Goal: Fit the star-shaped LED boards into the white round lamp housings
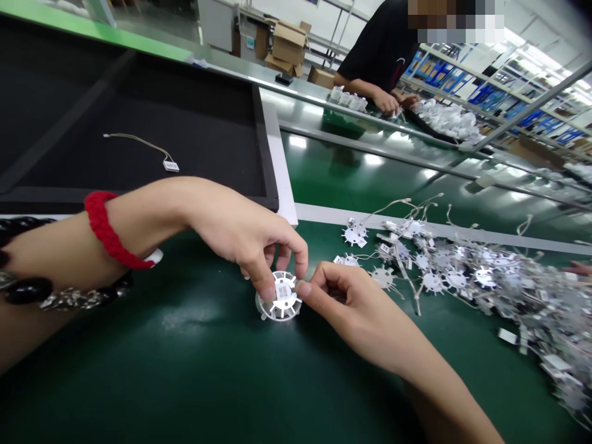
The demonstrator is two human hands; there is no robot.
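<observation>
A round white part (283, 303), with a flat spoked metal plate and a square printed label set in a clear ring, is just over the green worktop (194, 382). My left hand (254, 246) reaches over it from behind, thumb on the label side and fingers around the far rim. From the right, my right hand (346, 302) pinches the plate's edge between thumb and forefinger. Its other fingers are curled and partly hidden. Close by on the right lies a heap of similar spoked metal plates (456, 271) with thin cables.
A black-lined tray (208, 117) at the back left holds a small white module (171, 166) on a cable. Across the bench a person in a dark shirt (377, 49) handles small parts beside a pile of white bags (446, 120). Cardboard boxes (287, 46) stand behind.
</observation>
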